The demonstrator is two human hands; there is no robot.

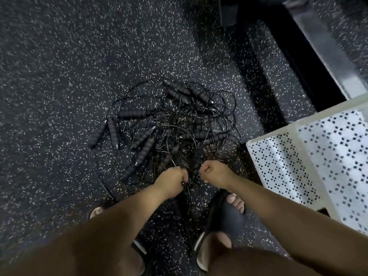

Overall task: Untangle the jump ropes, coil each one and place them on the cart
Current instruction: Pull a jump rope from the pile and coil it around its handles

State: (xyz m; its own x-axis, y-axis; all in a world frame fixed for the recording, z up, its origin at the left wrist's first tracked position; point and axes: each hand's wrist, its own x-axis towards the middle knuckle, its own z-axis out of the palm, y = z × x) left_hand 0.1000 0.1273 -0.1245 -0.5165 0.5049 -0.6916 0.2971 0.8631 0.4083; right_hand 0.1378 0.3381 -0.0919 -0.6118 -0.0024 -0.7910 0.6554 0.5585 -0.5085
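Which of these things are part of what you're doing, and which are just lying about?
Part of the job: tangled jump ropes; white perforated cart; left hand and right hand, both gripping cords.
Just there: black sandals; black metal beam; speckled floor.

The cart (288, 166) runs off the right edge; whatever the left hand (171, 181) and right hand (214, 174) grip, perhaps cord (182, 185), is blurred
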